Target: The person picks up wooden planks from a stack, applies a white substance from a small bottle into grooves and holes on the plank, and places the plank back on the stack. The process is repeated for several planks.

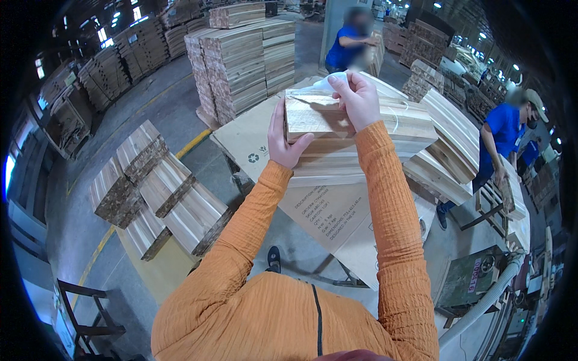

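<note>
In front of me is a stack of pale wooden boards (pixel 325 162) on a cardboard sheet. My left hand (pixel 288 139) grips the left end of the top board (pixel 316 117), with fingers along its end face and thumb at its near edge. Over the far edge of that board, my right hand (pixel 359 99) is closed, thumb against fingers, on a thin white piece (pixel 328 82) that looks like film or paper. What the lower fingers touch is partly hidden. A thin white string (pixel 395 115) loops over the boards right of my right hand.
Printed cardboard (pixel 319 219) covers the work surface. Board bundles (pixel 159 186) lie low at left; a tall board stack (pixel 241 66) stands behind. More boards (pixel 451 135) lie to the right. People in blue (pixel 346 45) work beyond. A green machine (pixel 472 277) stands at lower right.
</note>
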Motion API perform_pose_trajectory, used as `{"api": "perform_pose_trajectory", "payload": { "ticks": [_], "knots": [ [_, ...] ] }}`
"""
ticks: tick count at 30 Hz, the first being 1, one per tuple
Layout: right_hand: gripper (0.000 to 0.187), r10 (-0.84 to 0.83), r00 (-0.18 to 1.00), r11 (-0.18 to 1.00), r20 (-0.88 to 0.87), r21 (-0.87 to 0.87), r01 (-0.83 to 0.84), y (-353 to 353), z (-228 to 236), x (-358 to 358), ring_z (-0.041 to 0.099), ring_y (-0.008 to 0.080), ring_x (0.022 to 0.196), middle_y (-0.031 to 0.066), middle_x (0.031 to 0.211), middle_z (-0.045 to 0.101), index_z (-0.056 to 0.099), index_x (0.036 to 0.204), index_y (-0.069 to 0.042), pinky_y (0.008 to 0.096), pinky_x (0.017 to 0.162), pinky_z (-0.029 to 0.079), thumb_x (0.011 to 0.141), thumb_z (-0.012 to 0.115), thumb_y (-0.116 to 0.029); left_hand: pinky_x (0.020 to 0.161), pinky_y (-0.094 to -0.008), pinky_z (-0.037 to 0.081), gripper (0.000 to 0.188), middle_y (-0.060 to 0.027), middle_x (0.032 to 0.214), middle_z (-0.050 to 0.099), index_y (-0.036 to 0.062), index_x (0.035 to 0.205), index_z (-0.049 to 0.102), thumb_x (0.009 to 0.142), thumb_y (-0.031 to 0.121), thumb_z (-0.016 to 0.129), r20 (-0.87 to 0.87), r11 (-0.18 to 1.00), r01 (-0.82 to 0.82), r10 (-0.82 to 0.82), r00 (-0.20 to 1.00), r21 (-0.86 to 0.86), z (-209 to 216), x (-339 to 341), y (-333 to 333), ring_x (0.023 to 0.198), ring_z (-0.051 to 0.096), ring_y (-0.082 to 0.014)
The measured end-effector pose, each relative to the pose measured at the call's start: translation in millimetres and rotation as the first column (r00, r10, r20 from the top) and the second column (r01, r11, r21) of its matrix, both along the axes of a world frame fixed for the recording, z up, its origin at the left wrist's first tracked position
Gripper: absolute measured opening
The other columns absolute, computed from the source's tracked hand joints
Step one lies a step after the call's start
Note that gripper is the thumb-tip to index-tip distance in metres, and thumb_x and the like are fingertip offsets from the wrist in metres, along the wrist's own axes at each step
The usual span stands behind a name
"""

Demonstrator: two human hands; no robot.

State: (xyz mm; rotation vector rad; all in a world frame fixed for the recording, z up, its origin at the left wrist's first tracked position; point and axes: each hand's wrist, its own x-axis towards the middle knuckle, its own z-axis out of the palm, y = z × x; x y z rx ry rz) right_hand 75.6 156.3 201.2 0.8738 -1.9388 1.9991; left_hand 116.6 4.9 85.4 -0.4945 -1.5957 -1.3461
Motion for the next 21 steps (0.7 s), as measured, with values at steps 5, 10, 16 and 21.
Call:
{"api": "perform_pose_trajectory", "payload": {
  "ticks": [5,10,16,21],
  "knots": [
    [0.025,0.012,1.0,0.999,0.0,0.038,-0.012,1.3,-1.8,-5.5,0.047,0.0029,0.052,0.001,0.066,0.059,0.06,0.084,-0.001,0.0182,0.046,0.036,0.083,0.066,-0.026,0.097,-0.0382,0.037,0.089,-0.0246,0.124,0.047,-0.0082,0.133,0.032,0.068,0.038,0.072,0.015,0.999,0.04,-0.04,0.999,0.028,1.6,-1.0,1.6,0.114,0.048,-0.0336],
    [0.025,0.005,1.0,0.997,0.007,0.074,-0.006,-0.6,0.2,-4.4,0.047,0.003,0.052,0.0013,0.066,0.059,0.061,0.085,-0.001,0.0185,0.047,0.036,0.083,0.065,-0.026,0.097,-0.0383,0.037,0.09,-0.0248,0.124,0.046,-0.0087,0.132,0.032,0.068,0.04,0.072,0.008,0.999,0.039,-0.039,0.999,0.036,1.2,-2.8,0.5,0.115,0.047,-0.0335],
    [0.025,0.002,1.0,0.997,0.012,0.08,-0.003,-0.1,0.8,-3.0,0.047,0.0032,0.051,0.002,0.067,0.06,0.061,0.086,-0.001,0.0188,0.046,0.036,0.083,0.064,-0.025,0.098,-0.039,0.036,0.091,-0.026,0.125,0.045,-0.0094,0.132,0.032,0.067,0.041,0.071,0.036,0.999,0.03,-0.031,0.999,0.039,0.8,-0.4,0.1,0.116,0.047,-0.0341],
    [0.024,-0.001,1.0,0.996,0.007,0.09,0.001,0.5,1.0,-2.3,0.047,0.0032,0.051,0.0027,0.068,0.061,0.061,0.087,0.0,0.0187,0.046,0.036,0.084,0.064,-0.025,0.098,-0.0389,0.036,0.092,-0.0258,0.125,0.045,-0.0096,0.132,0.031,0.068,0.043,0.071,0.019,1.0,0.016,-0.017,1.0,0.022,2.1,-0.5,0.4,0.115,0.047,-0.034]
  ]
}}
